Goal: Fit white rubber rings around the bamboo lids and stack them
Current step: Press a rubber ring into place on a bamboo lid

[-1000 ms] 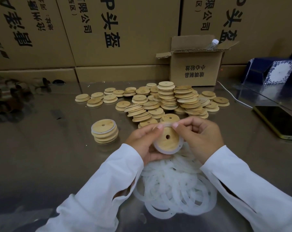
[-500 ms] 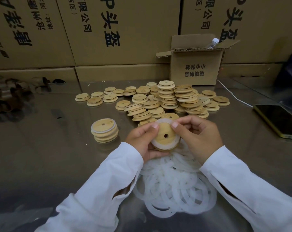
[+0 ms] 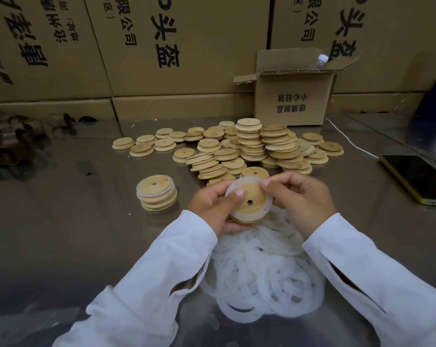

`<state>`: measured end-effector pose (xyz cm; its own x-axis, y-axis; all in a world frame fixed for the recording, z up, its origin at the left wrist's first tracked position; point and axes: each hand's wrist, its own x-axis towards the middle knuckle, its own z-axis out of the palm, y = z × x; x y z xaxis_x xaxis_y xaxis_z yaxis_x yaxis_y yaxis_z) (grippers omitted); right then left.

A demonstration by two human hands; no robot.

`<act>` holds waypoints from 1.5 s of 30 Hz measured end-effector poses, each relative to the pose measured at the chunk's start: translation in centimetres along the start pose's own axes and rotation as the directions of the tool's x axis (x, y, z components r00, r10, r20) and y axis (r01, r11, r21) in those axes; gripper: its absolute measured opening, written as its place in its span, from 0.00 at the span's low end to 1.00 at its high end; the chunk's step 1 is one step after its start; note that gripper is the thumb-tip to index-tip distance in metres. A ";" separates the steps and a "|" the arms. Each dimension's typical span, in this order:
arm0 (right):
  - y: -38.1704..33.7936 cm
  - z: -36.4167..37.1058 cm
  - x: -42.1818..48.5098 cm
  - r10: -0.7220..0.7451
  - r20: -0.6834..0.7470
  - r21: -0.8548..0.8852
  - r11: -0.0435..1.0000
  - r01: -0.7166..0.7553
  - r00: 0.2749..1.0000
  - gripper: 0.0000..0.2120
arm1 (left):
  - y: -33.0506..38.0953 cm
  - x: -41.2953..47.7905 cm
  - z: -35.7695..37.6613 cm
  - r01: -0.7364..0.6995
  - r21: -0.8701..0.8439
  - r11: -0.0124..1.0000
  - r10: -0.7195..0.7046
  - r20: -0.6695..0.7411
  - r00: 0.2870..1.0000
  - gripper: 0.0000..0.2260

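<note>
Head view: left hand (image 3: 209,209) and right hand (image 3: 302,199) pinch a round bamboo lid (image 3: 252,192) wearing a white rubber ring (image 3: 268,207), above loose white rings (image 3: 262,279) on the worktop (image 3: 61,234); small cardboard box (image 3: 294,106) behind reads, inverted, "玻璃制品 小心轻放"

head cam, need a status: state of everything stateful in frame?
bamboo lid: held off the table, white rubber ring around it.
left hand: grips the lid, thumb on its face.
right hand: pinches the lid's ringed rim.
finished stack: upright, top lid ringed.
bare lids: loose piles, no rings.
ring pile: loose heap below the hands.
small cardboard box: flaps open.
water bottle: capped, in the box.
phone: screen dark.
</note>
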<state>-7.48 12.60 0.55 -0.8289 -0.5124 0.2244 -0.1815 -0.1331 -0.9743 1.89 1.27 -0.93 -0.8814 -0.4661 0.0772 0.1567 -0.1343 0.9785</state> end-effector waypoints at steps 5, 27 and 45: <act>-0.2 -0.1 0.2 0.008 -0.005 0.024 1.000 -0.007 1.000 0.07 | 0.0 0.1 -0.1 -0.024 0.010 1.000 0.025 -0.009 1.000 0.08; -0.5 0.0 -0.2 -0.169 0.091 0.018 0.986 0.168 0.981 0.05 | 0.4 0.0 -0.5 -0.079 -0.108 0.991 0.077 -0.026 0.997 0.14; 0.4 0.4 -0.5 -0.128 -0.018 -0.007 0.992 0.128 0.992 0.06 | 0.1 0.1 0.4 -0.077 -0.067 0.995 0.068 -0.129 0.989 0.07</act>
<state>-6.96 12.47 0.04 -0.8082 -0.4755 0.3473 -0.2900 -0.1919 -0.9376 1.66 1.58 -0.78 -0.8040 -0.5827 0.1183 0.2538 -0.1564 0.9545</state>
